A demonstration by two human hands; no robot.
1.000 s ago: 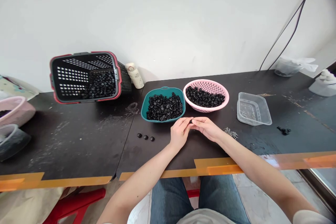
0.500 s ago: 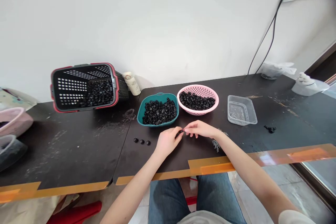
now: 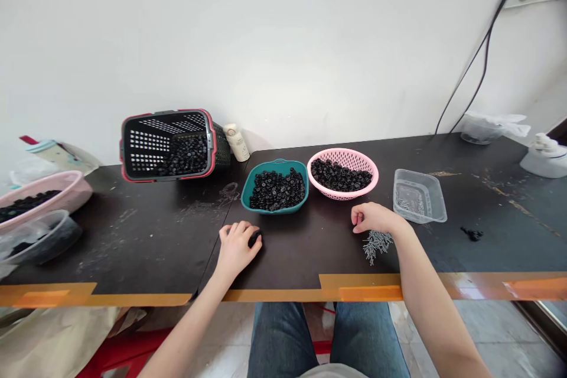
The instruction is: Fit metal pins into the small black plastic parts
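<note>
left hand [image 3: 237, 251] on a black piece [image 3: 254, 240], right hand [image 3: 374, 218] beside grey screws [image 3: 376, 245]

**Gap open between my hands, bowls straight ahead**

My left hand [image 3: 237, 251] and right hand [image 3: 374, 218] sit well apart, with room to pass between them along the near side of the table [image 3: 133, 248]. Forward, the teal bowl [image 3: 287, 209] and pink colander [image 3: 372, 174] stand side by side in the way. The tray [image 3: 419, 196] sits just past my right hand, grey pins [image 3: 376, 245] lie just below it, and the tipped basket [image 3: 168, 113] blocks farther left.
</note>
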